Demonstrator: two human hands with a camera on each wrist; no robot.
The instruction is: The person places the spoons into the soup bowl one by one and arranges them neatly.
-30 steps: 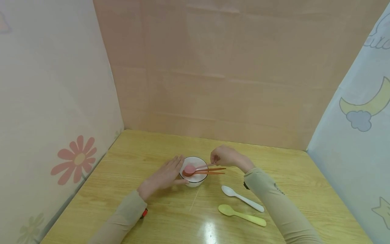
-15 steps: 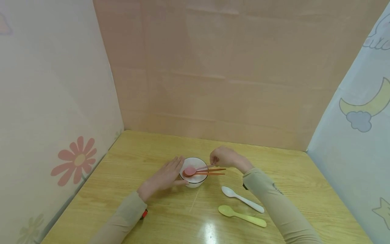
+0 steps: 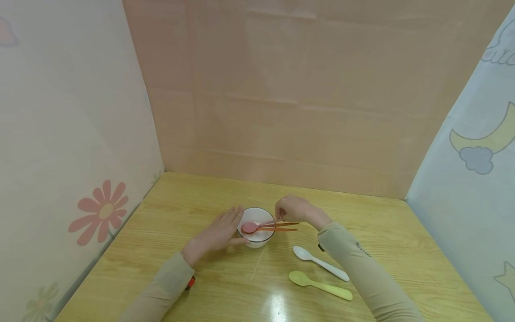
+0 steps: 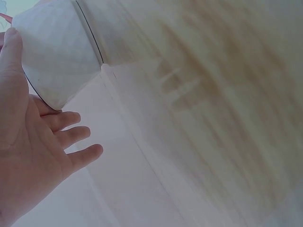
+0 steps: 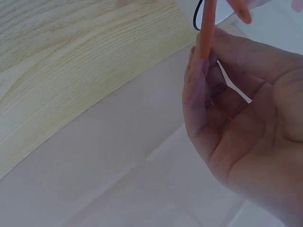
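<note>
Two orange handles (image 3: 283, 229) jut from the white bowl (image 3: 261, 243) at about its three o'clock, crossing the dark rim, while the ends inside lie mostly hidden beneath the pink spoon (image 3: 249, 227). That pink spoon has its head inside the bowl, left of the middle, and its handle slants up toward two to three o'clock, where my right grip (image 3: 295, 209) pinches its far end between thumb and fingertips. From the head view I cannot tell whether the pink head touches the orange pieces under it. My left grip (image 3: 220, 230) sits at the bowl's nine o'clock, spread wide, fingers straight along the rim toward eleven and thumb reaching to about seven; in the left wrist view the thumb rests on the bowl's side and three fingers stretch free beyond it. The bowl stands upright on the wooden tabletop (image 3: 193, 190). At four o'clock from it lies the white spoon (image 3: 319, 262), head pointing to ten; just below, at the white one's six o'clock, the yellow spoon (image 3: 319, 285) lies nearly parallel, the two apart. Past the tabletop's twelve o'clock edge rises a peach backdrop (image 3: 281, 112).
</note>
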